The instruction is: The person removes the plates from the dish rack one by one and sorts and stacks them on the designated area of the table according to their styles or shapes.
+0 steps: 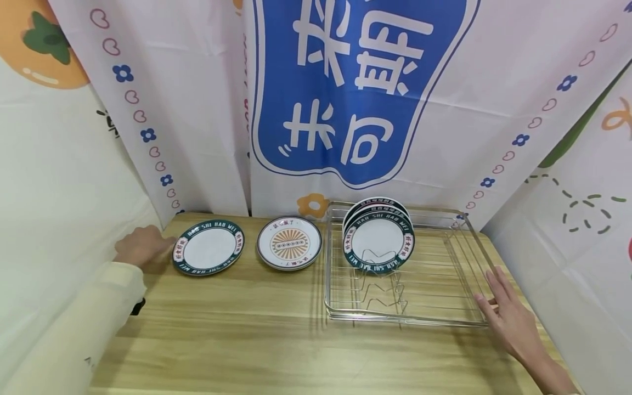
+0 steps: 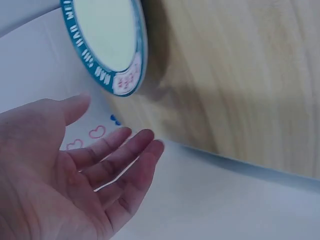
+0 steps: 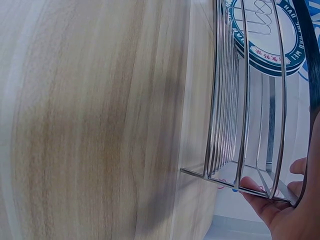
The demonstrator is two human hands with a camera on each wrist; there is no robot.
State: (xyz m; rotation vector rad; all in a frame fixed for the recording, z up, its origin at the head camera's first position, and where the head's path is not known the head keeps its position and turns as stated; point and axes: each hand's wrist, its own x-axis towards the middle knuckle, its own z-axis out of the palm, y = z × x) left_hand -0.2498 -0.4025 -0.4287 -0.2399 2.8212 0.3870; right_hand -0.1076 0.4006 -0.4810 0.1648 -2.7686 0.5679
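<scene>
Wooden tabletop (image 1: 247,345), left hand (image 1: 140,247) loose beside "HAO SHI HAO WEI" plate (image 1: 208,248), right hand (image 1: 512,319) with rack (image 1: 419,320) in grip.

L fingers (image 2: 125,152) loosely bent nr green-rim plate (image 2: 106,35) w/ wht lettering; wood tbl (image 2: 240,80).

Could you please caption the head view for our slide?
Left hand beside a plate, right hand holding a wire dish rack.

Wooden table (image 1: 247,334) under plates (image 1: 288,243), rack (image 1: 345,314)
</scene>
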